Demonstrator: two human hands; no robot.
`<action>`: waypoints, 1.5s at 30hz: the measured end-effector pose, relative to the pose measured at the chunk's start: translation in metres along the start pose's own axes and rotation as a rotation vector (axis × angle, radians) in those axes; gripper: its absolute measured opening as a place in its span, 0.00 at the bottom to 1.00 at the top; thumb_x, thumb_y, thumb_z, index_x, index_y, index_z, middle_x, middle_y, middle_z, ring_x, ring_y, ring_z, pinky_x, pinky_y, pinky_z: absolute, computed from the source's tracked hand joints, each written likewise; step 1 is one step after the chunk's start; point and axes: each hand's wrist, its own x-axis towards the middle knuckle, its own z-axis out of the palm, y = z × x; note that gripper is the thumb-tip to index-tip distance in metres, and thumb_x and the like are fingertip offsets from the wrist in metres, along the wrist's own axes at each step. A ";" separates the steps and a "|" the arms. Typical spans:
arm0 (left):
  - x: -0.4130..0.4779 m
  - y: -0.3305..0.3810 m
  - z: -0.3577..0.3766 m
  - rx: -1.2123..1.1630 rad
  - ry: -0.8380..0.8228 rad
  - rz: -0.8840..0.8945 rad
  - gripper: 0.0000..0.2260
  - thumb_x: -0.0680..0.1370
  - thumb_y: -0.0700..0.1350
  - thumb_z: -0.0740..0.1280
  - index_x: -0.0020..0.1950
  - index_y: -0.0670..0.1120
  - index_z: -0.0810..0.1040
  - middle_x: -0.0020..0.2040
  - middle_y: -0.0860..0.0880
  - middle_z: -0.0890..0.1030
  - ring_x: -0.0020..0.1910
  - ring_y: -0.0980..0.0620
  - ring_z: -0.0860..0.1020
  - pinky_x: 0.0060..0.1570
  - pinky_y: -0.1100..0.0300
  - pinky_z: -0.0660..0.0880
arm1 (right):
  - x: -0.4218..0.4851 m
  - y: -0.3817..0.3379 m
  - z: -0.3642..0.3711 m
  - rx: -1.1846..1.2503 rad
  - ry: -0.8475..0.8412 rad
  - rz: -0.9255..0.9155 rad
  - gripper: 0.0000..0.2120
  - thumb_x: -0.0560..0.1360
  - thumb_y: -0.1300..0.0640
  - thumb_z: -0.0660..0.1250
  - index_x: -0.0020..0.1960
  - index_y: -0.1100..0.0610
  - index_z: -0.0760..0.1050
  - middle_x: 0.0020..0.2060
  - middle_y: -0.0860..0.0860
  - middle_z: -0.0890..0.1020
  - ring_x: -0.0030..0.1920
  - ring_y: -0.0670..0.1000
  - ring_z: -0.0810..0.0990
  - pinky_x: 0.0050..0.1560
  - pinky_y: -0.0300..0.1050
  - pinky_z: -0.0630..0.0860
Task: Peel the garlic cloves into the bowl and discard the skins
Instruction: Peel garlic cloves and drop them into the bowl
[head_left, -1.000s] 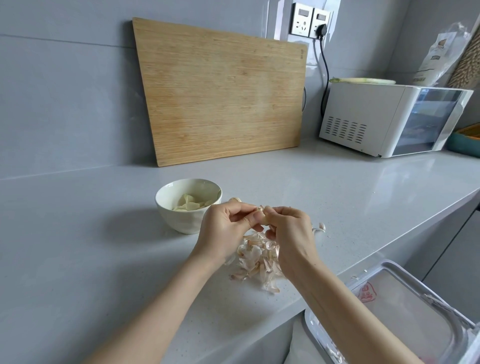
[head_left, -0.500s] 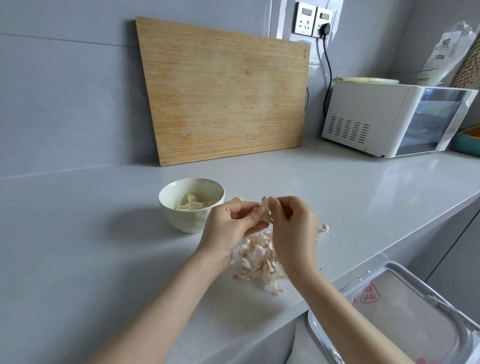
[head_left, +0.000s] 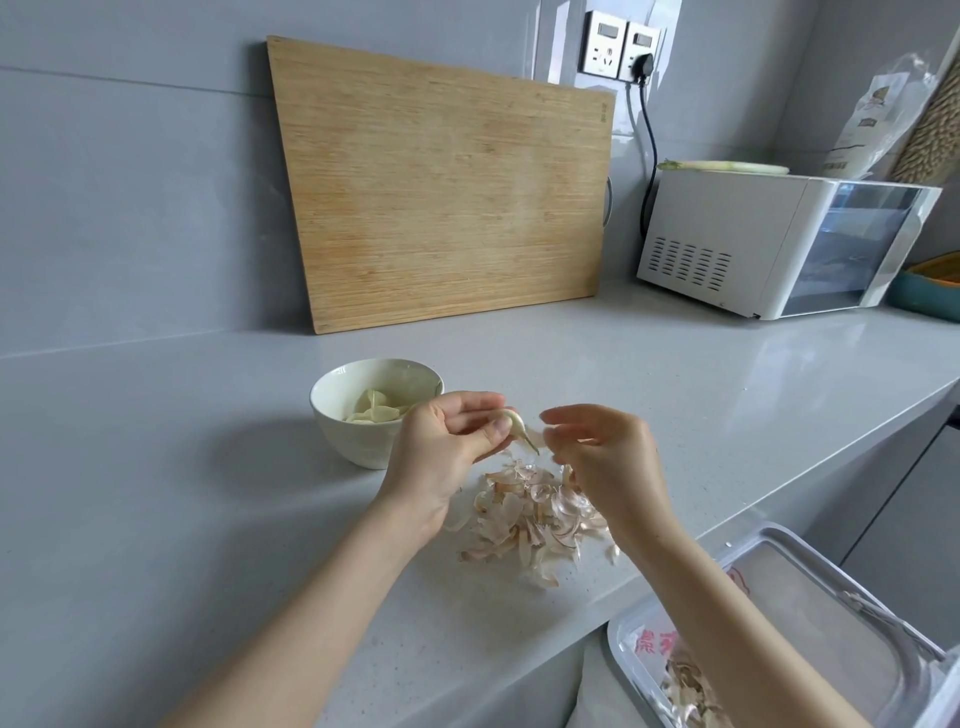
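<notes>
Left of centre on the grey counter (head_left: 156, 467) stands the white bowl (head_left: 350, 444) with peeled cloves (head_left: 376, 411) inside, its right rim hidden behind the left hand (head_left: 441, 454). That hand rises from the lower left, its thumb and curled fingers pinching a garlic clove (head_left: 515, 422) whose pointed tip aims down and right. Just right of it, the right hand (head_left: 605, 460) reaches in from the lower right with its fingers loosely bent. Blur hides whether they grip a scrap of skin. Below both hands lies the heap of skins (head_left: 527, 517), partly covered by the right wrist. At lower right a bin (head_left: 810, 597) is cut off by the frame, with discarded skins (head_left: 685, 693) inside.
</notes>
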 end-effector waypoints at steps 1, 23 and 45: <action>0.000 -0.001 0.000 0.035 0.007 0.011 0.09 0.70 0.31 0.70 0.47 0.41 0.80 0.42 0.43 0.84 0.41 0.50 0.83 0.48 0.60 0.80 | -0.002 -0.002 0.000 -0.003 -0.022 -0.014 0.03 0.74 0.54 0.70 0.44 0.48 0.82 0.38 0.46 0.84 0.37 0.45 0.81 0.41 0.46 0.78; -0.002 0.000 0.004 -0.198 -0.077 -0.108 0.13 0.63 0.38 0.72 0.47 0.39 0.81 0.40 0.45 0.83 0.41 0.53 0.82 0.46 0.63 0.80 | -0.016 -0.004 0.008 0.294 -0.045 -0.197 0.06 0.68 0.63 0.74 0.38 0.54 0.82 0.34 0.49 0.85 0.36 0.47 0.83 0.39 0.35 0.77; 0.004 -0.013 -0.005 0.604 -0.026 0.676 0.12 0.67 0.31 0.74 0.49 0.38 0.83 0.42 0.47 0.82 0.42 0.53 0.80 0.44 0.66 0.78 | -0.011 -0.007 0.018 -0.258 0.141 -0.631 0.06 0.70 0.62 0.64 0.37 0.59 0.79 0.30 0.40 0.71 0.31 0.35 0.69 0.37 0.25 0.65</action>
